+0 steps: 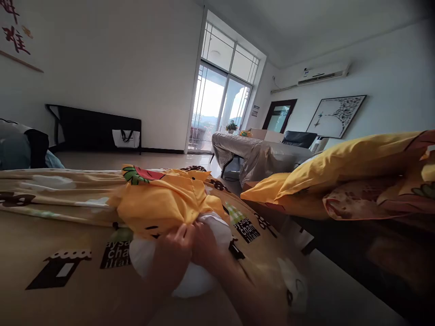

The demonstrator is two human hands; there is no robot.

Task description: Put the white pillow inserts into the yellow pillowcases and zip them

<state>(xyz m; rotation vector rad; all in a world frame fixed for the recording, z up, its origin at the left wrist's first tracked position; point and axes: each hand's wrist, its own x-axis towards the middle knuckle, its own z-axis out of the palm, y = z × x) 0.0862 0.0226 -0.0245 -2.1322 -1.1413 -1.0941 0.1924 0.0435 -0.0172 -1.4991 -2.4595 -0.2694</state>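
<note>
An orange pillowcase (159, 199) with a strawberry-like print lies bunched over a white pillow (195, 283), whose lower part sticks out beneath the cloth. At the pillowcase's near edge, the fingers of my left hand (175, 246) are closed in a pinch on the fabric. My right hand (204, 246) grips the same edge close beside it, thumbs nearly touching. Both rest over a tan printed bedsheet (84, 226) showing dark house shapes and lettering. The fingertips are partly hidden by the folds.
To the right, yellow-orange bedding (326, 172) is heaped on a dark surface. Beyond stands a plastic-covered table (258, 149) with a potted plant (231, 126). A black bench (91, 127) with a white bag (126, 138) stands along the left wall, and glass doors (217, 104) are behind.
</note>
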